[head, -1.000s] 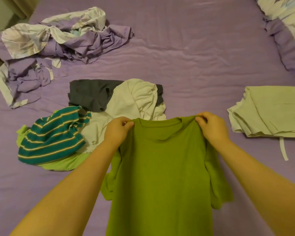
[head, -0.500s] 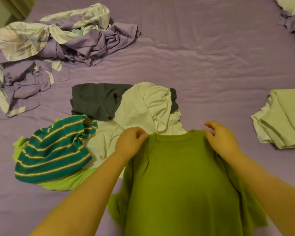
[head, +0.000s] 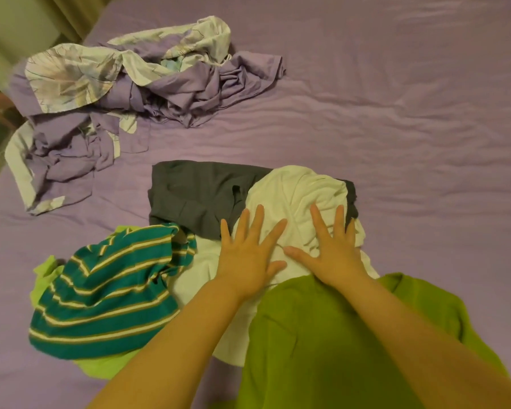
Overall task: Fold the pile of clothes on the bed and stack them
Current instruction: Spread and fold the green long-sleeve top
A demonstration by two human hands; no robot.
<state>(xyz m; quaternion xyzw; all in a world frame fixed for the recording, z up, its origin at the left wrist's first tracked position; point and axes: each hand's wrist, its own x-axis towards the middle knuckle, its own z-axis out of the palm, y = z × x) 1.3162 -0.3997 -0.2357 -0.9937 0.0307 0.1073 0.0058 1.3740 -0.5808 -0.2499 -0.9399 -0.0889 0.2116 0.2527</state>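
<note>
Left hand (head: 247,258) and right hand (head: 328,249) flat, fingers spread, holding nothing, over white garment (head: 295,196). Olive shirt (head: 322,343) spread on bed (head: 396,113) below wrists; striped top (head: 106,290) left, grey garment (head: 195,196) beyond.

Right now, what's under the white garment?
The white garment overlaps a dark grey garment, which shows left and right of it. Both hands, left hand and right hand, are spread open above it. Anything else beneath is covered.
</note>
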